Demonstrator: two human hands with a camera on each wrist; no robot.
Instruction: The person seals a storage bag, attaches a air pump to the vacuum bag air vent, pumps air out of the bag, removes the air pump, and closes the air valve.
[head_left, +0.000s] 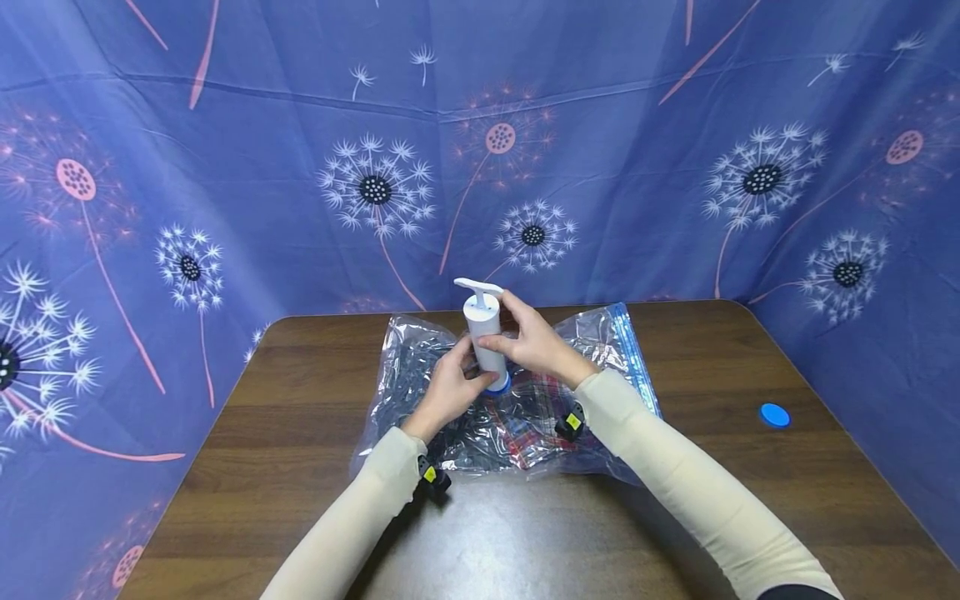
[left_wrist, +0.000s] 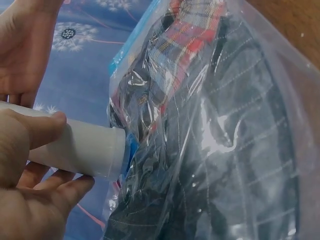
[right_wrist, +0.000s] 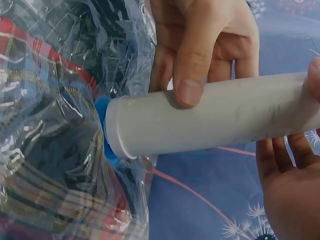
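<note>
A white hand pump (head_left: 489,337) with a T-shaped handle (head_left: 478,286) stands, slightly tilted, on the blue valve (right_wrist: 106,130) of a clear vacuum storage bag (head_left: 408,350). Dark striped cloth (left_wrist: 240,125) and red-and-blue plaid cloth (left_wrist: 175,55) lie inside the bag. My left hand (head_left: 450,387) grips the lower part of the pump's barrel, its thumb across the side near the valve. Higher up, my right hand (head_left: 534,340) holds the barrel just under the handle, fingers behind it and thumb in front. The handle sits a little above the barrel's top, and neither hand grasps it.
A round blue cap (head_left: 774,415) lies on the right side of the brown wooden table (head_left: 285,417). The bag's blue zip edge (head_left: 633,354) runs along its right side. Behind the table hangs a blue dandelion-print cloth (head_left: 600,167).
</note>
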